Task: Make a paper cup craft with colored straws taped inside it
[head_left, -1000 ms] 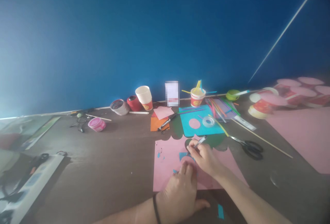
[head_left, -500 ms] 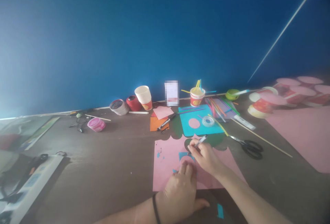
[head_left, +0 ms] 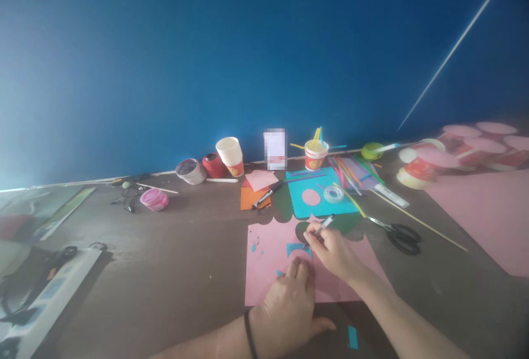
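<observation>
My right hand (head_left: 334, 250) grips a pen (head_left: 325, 225) whose lower end points down towards a small blue paper piece (head_left: 294, 248). Under the stretched fingers of my left hand (head_left: 291, 298) lies a pink paper circle (head_left: 300, 254), partly covered by them. The circle rests on the blue piece, and both are on a large pink paper sheet (head_left: 264, 282) with curved cut-outs along its far edge. My left hand is flat, thumb spread out, holding nothing between its fingers. The pen's tip is too small to make out.
Black-handled scissors (head_left: 403, 237) lie to the right, beside a thin wooden stick (head_left: 425, 224). Beyond the sheet are a turquoise paper (head_left: 301, 177), a tape roll (head_left: 334, 194), a marker (head_left: 266, 195) and paper cups (head_left: 230, 152). A power strip (head_left: 53, 298) sits on the left.
My right hand with the pen has shifted slightly to the right along the circle's edge. My left hand stays pressed in the same place.
</observation>
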`<state>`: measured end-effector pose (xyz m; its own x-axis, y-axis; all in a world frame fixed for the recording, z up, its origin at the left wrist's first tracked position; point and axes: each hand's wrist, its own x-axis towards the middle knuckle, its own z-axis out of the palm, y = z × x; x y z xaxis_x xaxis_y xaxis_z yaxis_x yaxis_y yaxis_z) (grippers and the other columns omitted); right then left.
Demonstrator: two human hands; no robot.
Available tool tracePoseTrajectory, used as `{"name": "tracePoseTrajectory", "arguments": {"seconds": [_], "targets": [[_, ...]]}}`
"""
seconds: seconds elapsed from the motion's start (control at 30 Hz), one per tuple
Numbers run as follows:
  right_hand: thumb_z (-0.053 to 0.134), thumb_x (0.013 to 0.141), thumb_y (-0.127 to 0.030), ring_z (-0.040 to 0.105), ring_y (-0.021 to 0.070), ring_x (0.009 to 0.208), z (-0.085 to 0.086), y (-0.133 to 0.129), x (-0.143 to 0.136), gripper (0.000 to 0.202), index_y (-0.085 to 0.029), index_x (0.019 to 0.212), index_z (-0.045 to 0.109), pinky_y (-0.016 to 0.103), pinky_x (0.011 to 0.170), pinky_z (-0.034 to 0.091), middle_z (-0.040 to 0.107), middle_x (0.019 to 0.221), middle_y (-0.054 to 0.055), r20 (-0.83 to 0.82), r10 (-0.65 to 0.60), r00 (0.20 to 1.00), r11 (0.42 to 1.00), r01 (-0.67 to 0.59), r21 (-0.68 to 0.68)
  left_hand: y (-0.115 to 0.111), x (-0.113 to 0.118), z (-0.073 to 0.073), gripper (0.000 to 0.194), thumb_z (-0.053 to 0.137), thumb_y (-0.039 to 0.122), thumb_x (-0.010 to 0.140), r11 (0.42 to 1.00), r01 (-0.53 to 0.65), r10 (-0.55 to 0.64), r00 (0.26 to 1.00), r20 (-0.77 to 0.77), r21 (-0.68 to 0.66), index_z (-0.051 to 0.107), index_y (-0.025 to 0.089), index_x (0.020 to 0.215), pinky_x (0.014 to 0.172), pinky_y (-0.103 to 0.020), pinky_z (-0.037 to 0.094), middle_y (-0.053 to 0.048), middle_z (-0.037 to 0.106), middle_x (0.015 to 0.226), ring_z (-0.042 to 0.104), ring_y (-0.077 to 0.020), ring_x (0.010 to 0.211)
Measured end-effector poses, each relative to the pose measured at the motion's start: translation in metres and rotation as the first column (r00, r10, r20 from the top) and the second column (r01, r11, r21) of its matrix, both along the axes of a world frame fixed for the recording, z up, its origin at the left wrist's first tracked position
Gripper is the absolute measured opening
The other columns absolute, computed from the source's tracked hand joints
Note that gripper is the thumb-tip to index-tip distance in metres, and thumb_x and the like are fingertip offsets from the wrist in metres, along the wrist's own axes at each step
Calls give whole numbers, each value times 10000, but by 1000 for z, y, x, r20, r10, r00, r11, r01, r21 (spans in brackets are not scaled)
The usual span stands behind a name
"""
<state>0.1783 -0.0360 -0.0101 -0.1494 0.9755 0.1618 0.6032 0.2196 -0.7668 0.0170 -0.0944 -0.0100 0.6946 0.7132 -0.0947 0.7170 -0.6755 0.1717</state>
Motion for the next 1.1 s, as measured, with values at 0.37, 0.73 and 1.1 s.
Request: {"name": "tracePoseTrajectory", "arguments": {"seconds": [0.37,0.73,1.1], "targets": [[399,886,-313,452,137,499,0,-2,3,241,-219,665,428,246,529,360,439,542,-45,-44,-17,999,999,15,-29,0,0,2,825,507,673,712,999,25,-25,1000,1,40,390,83,1276,761,-408,536,-195,421,1272,397,-344,1176],[408,878,-321,485,144,521,2,-2,4,236,-218,669,444,246,552,375,488,551,-38,-62,-16,998,999,13,-44,1,0,5,830,522,659,712,1000,21,-21,1000,0,20,382,73,1283,757,-403,540,-188,431,1267,403,-334,1169],[397,888,-321,455,138,501,2,-3,6,250,-224,658,414,243,537,359,444,528,-51,-31,-8,999,999,6,-53,1,0,4,822,514,665,713,999,24,-24,1000,-8,33,397,78,1276,773,-403,538,-195,425,1283,387,-338,1193]]}}
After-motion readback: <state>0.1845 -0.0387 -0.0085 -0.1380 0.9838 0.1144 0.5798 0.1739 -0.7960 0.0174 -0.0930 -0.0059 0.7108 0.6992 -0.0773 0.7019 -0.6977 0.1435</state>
